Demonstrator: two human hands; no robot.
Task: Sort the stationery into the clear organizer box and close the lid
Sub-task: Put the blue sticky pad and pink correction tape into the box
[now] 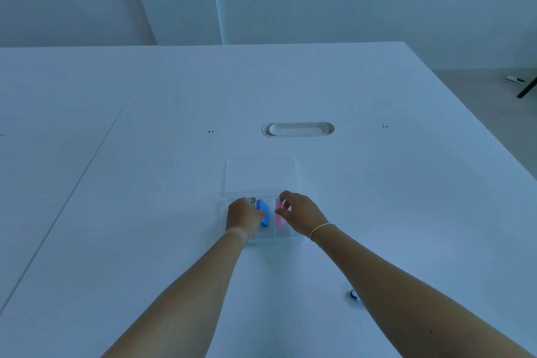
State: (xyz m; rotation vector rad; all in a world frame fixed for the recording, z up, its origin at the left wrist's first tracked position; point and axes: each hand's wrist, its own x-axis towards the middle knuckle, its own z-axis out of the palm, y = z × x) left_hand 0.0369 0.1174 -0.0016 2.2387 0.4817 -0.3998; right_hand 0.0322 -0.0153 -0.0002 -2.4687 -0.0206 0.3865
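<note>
A clear organizer box [271,237] lies on the white table, its lid [260,174] folded open flat behind it. My left hand [244,215] rests over the left compartments, its fingers touching a blue block [263,211] that sits tilted in the box. A small red-and-green item [252,200] shows just past my left fingers. My right hand [302,213] hovers over the right side, fingertips pinching a pink item [279,213] in a middle-right compartment. What lies under both hands is hidden.
An oval cable port [298,129] is set into the table beyond the lid. A small dark object [353,294] lies on the table beside my right forearm. The table's right edge [494,136] drops to the floor.
</note>
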